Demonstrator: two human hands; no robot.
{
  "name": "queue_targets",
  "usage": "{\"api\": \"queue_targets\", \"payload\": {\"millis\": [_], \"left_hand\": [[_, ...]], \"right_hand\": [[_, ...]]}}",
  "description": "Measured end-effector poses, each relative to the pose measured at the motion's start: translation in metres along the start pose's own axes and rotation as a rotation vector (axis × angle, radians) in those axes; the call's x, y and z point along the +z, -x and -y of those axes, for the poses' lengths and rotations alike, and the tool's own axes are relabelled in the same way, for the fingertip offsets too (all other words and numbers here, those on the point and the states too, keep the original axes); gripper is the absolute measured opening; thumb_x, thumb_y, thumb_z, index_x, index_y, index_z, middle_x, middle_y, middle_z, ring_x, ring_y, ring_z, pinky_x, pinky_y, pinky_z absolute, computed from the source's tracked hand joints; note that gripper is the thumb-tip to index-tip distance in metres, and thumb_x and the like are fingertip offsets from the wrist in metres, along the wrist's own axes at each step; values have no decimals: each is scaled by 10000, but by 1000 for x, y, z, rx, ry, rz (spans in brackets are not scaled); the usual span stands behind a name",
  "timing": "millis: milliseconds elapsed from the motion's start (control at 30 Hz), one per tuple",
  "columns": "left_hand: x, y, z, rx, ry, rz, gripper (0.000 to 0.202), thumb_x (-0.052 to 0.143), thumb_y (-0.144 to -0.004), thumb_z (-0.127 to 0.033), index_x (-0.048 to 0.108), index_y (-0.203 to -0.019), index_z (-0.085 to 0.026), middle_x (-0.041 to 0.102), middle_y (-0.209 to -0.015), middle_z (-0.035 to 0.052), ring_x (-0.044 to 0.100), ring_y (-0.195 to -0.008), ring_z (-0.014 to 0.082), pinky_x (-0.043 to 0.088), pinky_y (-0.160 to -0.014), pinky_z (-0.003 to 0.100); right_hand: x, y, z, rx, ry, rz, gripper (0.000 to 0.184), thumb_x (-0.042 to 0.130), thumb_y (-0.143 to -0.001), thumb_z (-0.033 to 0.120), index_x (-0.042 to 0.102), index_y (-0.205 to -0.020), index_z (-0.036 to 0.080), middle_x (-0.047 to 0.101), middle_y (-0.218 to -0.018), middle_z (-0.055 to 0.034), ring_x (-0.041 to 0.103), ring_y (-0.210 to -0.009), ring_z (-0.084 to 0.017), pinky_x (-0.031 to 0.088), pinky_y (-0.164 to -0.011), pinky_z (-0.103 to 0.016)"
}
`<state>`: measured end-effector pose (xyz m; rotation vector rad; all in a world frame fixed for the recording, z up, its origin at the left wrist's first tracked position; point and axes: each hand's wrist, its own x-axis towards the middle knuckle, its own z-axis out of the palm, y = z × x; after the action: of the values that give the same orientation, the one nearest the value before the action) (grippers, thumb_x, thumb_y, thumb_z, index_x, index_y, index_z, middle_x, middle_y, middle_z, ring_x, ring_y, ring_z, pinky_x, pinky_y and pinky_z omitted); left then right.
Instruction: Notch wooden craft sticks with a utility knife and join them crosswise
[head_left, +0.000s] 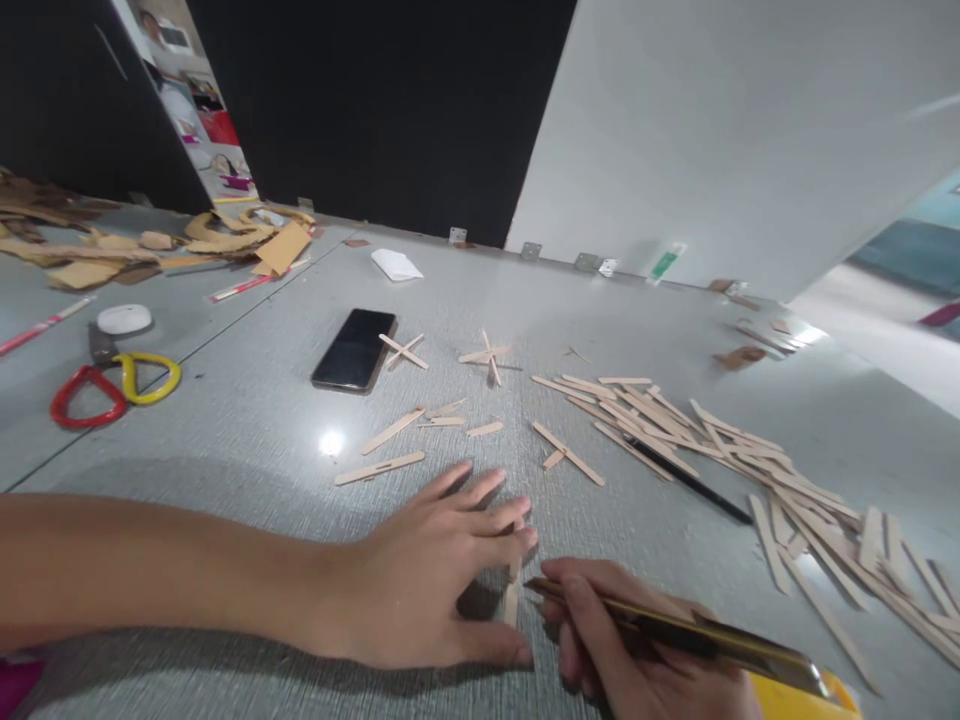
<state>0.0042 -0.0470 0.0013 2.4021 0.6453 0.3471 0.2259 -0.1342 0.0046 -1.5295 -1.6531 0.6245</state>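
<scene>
The table (pixel 255 450) is grey with a fine, streaky grain that catches the light. On it the person's left hand (pixel 442 550) is spread flat, thumb well apart from the fingers, over one pale stick (pixel 512 603), slim, flat and wooden. The stick lies beneath the fingers, its near end showing in the gap by the thumb. The right hand (pixel 645 660) pinches one tool (pixel 705 637), glossy and bronze-coloured, its dark pointed tip just beside the stick.

Farther out I count two crosses (pixel 405 352) of thin wood, one partly over the single smooth black phone (pixel 355 349), and one longer stick with a short piece against it. To the right sprawls a pile (pixel 720 445) of sticks, too tangled to count, with one slim black rod (pixel 686 478) among them. One pair of scissors (pixel 129 380) lies far left, one handle loop red, the other yellow.
</scene>
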Motion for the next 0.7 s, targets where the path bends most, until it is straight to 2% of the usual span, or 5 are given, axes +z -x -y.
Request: {"api": "queue_targets", "payload": {"millis": [67, 267, 500, 600, 700], "left_hand": [[1, 0, -1, 6, -26, 1, 781, 605, -975, -728, 568, -1569, -222, 463, -1688, 121, 259, -1633, 432, 181, -1318, 712], [4, 0, -3, 13, -53, 3, 794, 558, -1005, -672, 495, -1616, -169, 389, -1729, 135, 221, -1642, 437, 168, -1327, 698], [4, 0, -6, 8, -90, 17, 835, 541, -1003, -628, 408, -1665, -138, 323, -1752, 147, 175, -1654, 431, 170, -1336, 679], [3, 0, -6, 2, -115, 22, 835, 537, -999, -634, 428, -1655, -129, 321, -1750, 168, 181, -1652, 435, 186, -1330, 676], [2, -1, -6, 13, -126, 21, 835, 534, -1003, -639, 428, -1653, -126, 305, -1752, 191, 195, -1649, 438, 194, -1322, 686]], "right_hand": [[2, 0, -4, -59, 61, 19, 304, 546, -1103, 479, 767, -995, 299, 697, -534, 83, 700, -469, -120, 555, -512, -170], [-3, -2, -9, -184, 236, 88, 369, 461, -1144, 477, 736, -965, 309, 695, -581, 91, 720, -531, -131, 571, -610, -217], [-5, -4, -10, -211, 280, 173, 318, 446, -1155, 410, 699, -1011, 283, 712, -626, 61, 731, -561, -152, 581, -647, -249], [-7, -4, -12, -322, 347, 182, 296, 427, -1156, 347, 704, -1086, 270, 712, -647, 48, 749, -586, -153, 596, -666, -245], [-11, -4, -18, -496, 473, 191, 306, 414, -1124, 199, 716, -1156, 234, 751, -713, 7, 762, -606, -160, 610, -675, -252]]}}
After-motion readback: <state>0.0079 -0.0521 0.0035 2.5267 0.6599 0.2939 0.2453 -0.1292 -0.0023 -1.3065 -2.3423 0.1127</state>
